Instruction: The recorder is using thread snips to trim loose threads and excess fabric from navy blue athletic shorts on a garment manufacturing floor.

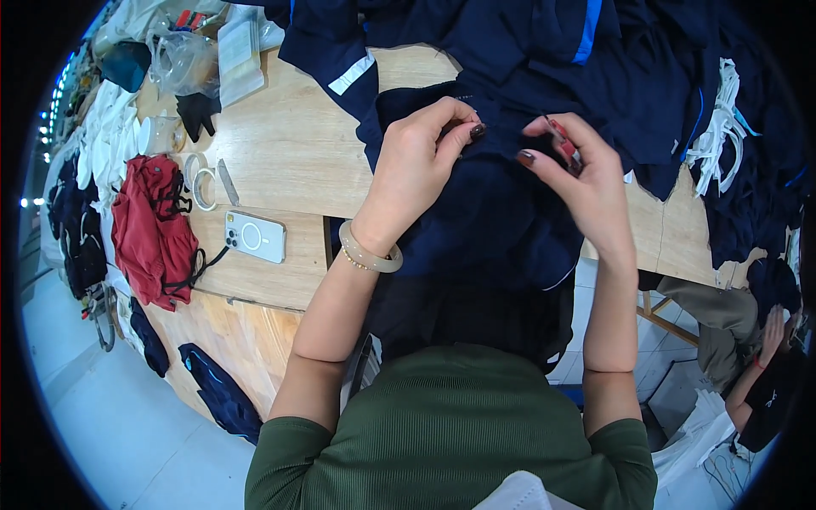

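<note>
Right hand (586,183) holds red snips (563,144) upright.

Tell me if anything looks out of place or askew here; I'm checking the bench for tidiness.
A dark blue garment hangs over the wooden table edge at lower left. The phone lies near the edge. Both hands, left hand and right hand, pinch the navy garment; nothing looks spilled or damaged.
</note>
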`<action>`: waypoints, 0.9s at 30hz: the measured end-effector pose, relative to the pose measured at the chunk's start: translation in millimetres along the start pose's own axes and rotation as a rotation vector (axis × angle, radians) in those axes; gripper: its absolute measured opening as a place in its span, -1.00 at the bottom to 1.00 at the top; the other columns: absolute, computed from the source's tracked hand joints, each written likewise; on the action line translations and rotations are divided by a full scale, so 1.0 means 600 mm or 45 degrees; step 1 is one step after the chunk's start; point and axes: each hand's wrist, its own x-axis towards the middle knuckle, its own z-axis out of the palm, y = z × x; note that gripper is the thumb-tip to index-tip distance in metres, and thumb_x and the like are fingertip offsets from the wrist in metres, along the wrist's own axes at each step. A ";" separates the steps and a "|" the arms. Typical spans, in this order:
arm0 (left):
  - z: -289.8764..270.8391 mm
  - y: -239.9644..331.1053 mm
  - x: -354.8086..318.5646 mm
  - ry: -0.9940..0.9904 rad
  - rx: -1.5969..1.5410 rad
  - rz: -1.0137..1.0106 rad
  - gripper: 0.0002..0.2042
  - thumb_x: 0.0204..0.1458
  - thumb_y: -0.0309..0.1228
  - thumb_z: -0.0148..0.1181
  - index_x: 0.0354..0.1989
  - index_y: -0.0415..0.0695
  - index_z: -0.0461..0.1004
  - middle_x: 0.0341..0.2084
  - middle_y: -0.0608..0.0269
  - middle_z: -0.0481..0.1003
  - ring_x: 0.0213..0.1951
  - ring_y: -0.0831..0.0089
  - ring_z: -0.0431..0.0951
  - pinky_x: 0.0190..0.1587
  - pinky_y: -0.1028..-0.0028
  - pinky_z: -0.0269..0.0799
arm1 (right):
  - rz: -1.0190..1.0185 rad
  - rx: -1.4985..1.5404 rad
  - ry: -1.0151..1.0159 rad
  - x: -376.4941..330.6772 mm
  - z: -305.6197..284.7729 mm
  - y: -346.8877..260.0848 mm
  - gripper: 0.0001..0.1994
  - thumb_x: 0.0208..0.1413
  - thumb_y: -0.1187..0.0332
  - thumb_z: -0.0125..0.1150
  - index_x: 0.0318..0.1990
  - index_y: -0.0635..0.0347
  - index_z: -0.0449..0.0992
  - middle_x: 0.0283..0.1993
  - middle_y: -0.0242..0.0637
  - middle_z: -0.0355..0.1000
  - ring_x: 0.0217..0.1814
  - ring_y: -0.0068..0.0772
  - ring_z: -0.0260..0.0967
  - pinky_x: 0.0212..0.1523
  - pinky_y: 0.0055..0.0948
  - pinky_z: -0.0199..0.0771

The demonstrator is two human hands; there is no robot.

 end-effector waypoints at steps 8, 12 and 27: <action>0.010 -0.018 0.003 0.006 -0.327 -0.018 -0.94 0.07 -0.59 0.15 -0.31 -0.31 0.49 -0.27 0.27 0.40 -0.35 0.59 0.48 -0.36 0.65 0.44 | -0.008 -0.014 0.014 0.014 0.063 0.014 -0.82 -0.01 0.54 0.25 -0.23 0.39 0.52 -0.32 -0.26 0.52 -0.31 -0.56 0.43 -0.26 -0.57 0.45; 0.007 -0.027 0.003 -0.041 -0.528 -0.141 -0.93 0.10 -0.59 0.12 -0.28 -0.32 0.49 -0.25 0.28 0.40 -0.33 0.63 0.46 -0.31 0.65 0.45 | 0.165 0.208 0.028 0.018 0.062 0.032 -0.87 -0.02 0.47 0.26 -0.32 0.36 0.54 -0.50 -0.38 0.39 -0.45 -0.69 0.24 -0.42 -0.63 0.28; 0.014 -0.017 0.000 -0.137 -0.335 -0.084 -0.86 0.00 -0.64 0.20 -0.24 -0.33 0.55 -0.26 0.29 0.43 -0.26 0.59 0.48 -0.22 0.65 0.45 | 0.233 0.439 0.029 0.027 0.052 0.042 -0.85 0.01 0.41 0.24 -0.36 0.34 0.51 -0.54 -0.54 0.28 -0.46 -0.76 0.10 -0.42 -0.70 0.13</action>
